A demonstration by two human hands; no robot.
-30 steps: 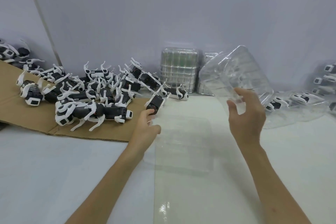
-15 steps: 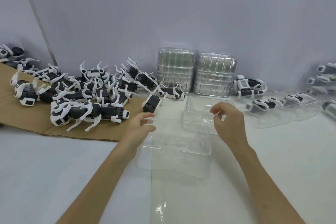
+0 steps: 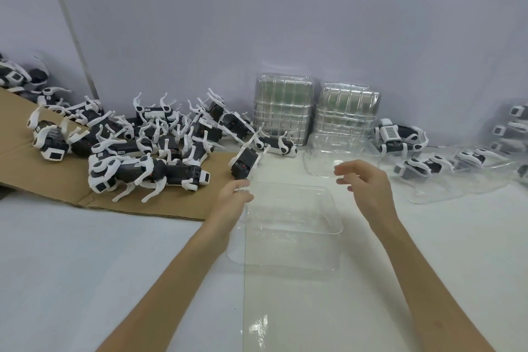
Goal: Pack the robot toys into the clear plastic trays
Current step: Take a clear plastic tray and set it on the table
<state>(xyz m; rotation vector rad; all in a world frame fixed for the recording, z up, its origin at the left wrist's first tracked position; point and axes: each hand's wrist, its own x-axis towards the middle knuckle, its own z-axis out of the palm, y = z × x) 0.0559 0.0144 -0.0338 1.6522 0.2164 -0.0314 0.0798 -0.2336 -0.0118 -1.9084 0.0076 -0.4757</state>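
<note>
A clear plastic tray (image 3: 288,240) lies open side up on the white table in front of me. My left hand (image 3: 233,196) pinches its far left corner. Just beyond those fingers a black and white robot toy (image 3: 244,163) stands on end. A second clear tray (image 3: 325,157) sits behind the first. My right hand (image 3: 365,188) hovers over its near rim with loosely curled fingers, holding nothing. Several more robot toys (image 3: 143,151) lie piled on brown cardboard (image 3: 34,177) at the left.
Two stacks of clear trays (image 3: 283,111) stand against the back wall. To their right are more robot toys (image 3: 400,137) and clear trays with toys in them (image 3: 471,174). A clear flat sheet (image 3: 285,308) lies under the near tray.
My right hand lowered the second tray from the air onto the table behind the first, let it go and drew back slightly. My left hand stayed at the near tray's corner.
</note>
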